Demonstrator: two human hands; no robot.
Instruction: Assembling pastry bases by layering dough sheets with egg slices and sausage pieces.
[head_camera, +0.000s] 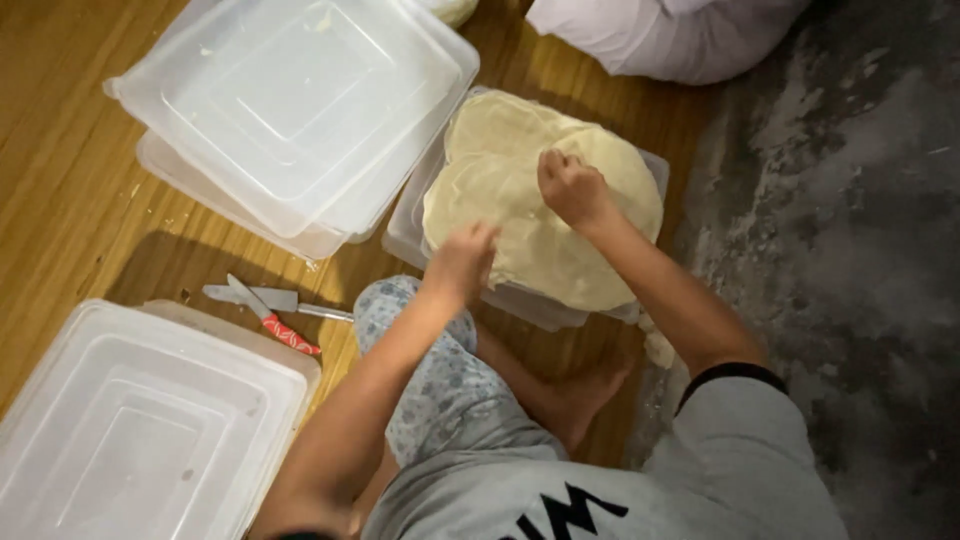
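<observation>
Both hands are working the dough (540, 215), which is lying heaped over a clear tub (405, 235) on the wooden floor (70, 200). Your right hand (572, 188) is curling shut, pinching its top sheet; your left hand (462, 258) is pressing down, fingers together. Lift slowly, keeping the sheet from tearing.

Pale thin dough sheets (520, 215) lie stacked, overhanging a clear container (405, 235).
</observation>
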